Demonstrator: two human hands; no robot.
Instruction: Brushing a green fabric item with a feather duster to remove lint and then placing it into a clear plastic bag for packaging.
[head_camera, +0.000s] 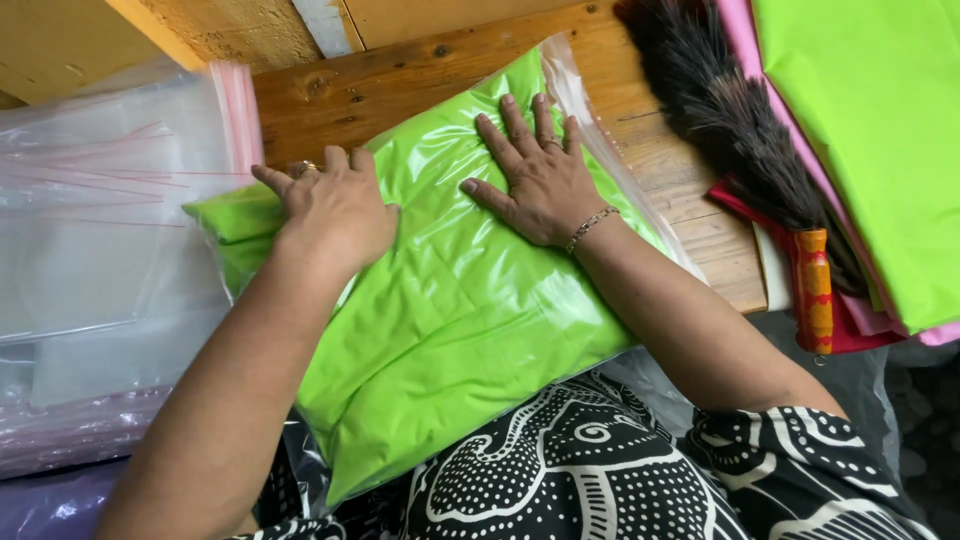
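I am taking the green packet (450, 300), a lime-green folded cloth inside a clear plastic bag, as my landmark, and it is lying slantwise on the wooden surface (660, 160) with its near end hanging over toward the patterned lap. Left of the packet, a stack of empty clear bags (100, 230) with pink strips is sitting just beside it. The left hand (335, 205) is pressing on the packet's upper left corner with fingers curled together, knuckles up, seemingly pinching the bag's edge, though I cannot tell whether it is truly gripping. The right hand (535, 180) is lying flat on the packet's upper middle, fingers spread apart, holding nothing. Right of the packet, a dark feather duster (730, 120) with an orange handle is resting against a pile of green and pink cloth (880, 150). My worry: the glossy plastic is looking slippery, so the packet may be sliding off toward the lap if pressure is easing, and trapped air may be puffing the bag or bunching the cloth.
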